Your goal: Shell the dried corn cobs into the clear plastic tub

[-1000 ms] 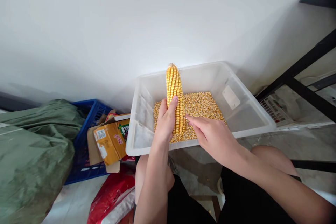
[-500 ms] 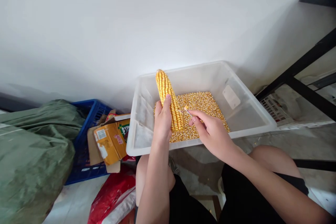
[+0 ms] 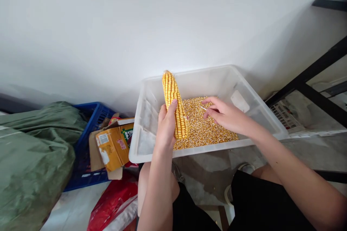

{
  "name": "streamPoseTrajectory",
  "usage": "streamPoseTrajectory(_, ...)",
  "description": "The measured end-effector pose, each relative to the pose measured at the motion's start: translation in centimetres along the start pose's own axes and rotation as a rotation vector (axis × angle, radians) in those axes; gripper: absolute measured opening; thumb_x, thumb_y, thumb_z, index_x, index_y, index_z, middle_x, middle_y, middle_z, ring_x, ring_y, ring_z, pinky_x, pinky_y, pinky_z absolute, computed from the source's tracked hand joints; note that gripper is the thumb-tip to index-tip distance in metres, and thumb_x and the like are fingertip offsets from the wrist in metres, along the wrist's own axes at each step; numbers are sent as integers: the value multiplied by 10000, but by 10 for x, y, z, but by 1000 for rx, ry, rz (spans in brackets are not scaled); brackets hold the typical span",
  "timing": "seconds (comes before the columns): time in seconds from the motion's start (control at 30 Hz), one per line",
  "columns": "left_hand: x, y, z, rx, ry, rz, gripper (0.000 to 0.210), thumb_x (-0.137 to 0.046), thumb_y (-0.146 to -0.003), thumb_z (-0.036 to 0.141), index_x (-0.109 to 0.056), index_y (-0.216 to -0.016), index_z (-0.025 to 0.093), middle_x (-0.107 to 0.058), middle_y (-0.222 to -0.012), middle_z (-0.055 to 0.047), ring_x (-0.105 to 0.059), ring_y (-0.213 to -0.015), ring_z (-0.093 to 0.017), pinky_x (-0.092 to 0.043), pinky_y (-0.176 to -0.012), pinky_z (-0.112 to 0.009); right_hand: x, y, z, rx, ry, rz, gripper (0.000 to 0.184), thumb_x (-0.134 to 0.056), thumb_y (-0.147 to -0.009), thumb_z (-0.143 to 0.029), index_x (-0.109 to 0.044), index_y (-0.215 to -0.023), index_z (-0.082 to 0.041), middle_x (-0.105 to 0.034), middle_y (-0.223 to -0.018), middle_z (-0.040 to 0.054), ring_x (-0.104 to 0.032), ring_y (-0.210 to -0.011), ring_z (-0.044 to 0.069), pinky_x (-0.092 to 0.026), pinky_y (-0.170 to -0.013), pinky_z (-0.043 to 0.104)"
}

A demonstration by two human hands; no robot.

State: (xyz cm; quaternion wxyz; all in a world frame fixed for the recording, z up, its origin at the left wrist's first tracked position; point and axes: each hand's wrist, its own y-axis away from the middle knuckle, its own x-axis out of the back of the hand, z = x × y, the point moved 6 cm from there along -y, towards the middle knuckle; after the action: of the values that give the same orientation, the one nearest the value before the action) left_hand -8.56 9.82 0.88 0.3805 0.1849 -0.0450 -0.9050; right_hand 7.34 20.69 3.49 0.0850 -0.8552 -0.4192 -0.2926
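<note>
A yellow corn cob (image 3: pixel 175 104), still mostly covered in kernels, is tilted upright over a translucent plastic bin (image 3: pixel 151 157). My left hand (image 3: pixel 166 124) wraps round its lower half, thumb along the front. Right of the cob, my right hand (image 3: pixel 221 113) is above the loose corn kernels (image 3: pixel 202 133) that cover the bin's floor. Its fingers are closed on a thin metal tool (image 3: pixel 203 108); only a short shiny length shows, so its kind is unclear. The tool's tip is apart from the cob.
Left of the bin stands a blue plastic crate (image 3: pixel 86 168) with torn cardboard packaging (image 3: pixel 112 149) and a green cloth (image 3: pixel 35 158). A red bag (image 3: pixel 114 198) lies on the floor. At right are a black metal frame (image 3: pixel 309 75) and a white basket (image 3: pixel 287 115). A white wall rises behind.
My right hand has moved right, away from the cob, with the thin tool in it. The kernel at the tool's tip no longer shows there. My left hand keeps its hold on the cob.
</note>
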Motion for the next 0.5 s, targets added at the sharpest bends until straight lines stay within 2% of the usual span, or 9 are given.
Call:
streamPoseTrajectory(0.13,-6,3,2,-11,-7,-86,402,-677,-796,531,-584,-974,182,-647,-804,-46,-656,-718,-169,-523,-633,-275,4,15,-29,100,33,-69,203,-517,-945,-347,-664,-1021,-229,-709,-842,16,-583,-594,127,-377,-516,269)
streamPoseTrajectory(0.23,-12,6,3,-20,-31,-155,405,-665,-817,531,-598,-1015,184,-660,-863,-56,-655,-785,-176,-519,-681,-279,1,26,-48,168,111,-128,239,-499,-960,-353,-697,-1055,-259,-681,-741,-11,-542,-535,116,-331,-490,267)
streamPoseTrajectory(0.33,-16,7,3,-46,-57,-204,368,-650,-844,518,-612,-1029,202,-657,-942,-52,-637,-844,-169,-500,-715,-272,-2,31,-59,204,169,-144,260,-471,-973,-303,-708,-1071,-261,-685,-757,-13,-513,-510,103,-303,-491,270)
streamPoseTrajectory(0.5,-19,9,1,-75,-92,-234,333,-649,-850,510,-616,-989,209,-628,-927,-43,-603,-845,-165,-470,-706,-269,-7,33,-66,224,228,-109,260,-452,-976,-230,-710,-941,-225,-645,-687,-16,-486,-522,101,-289,-526,281)
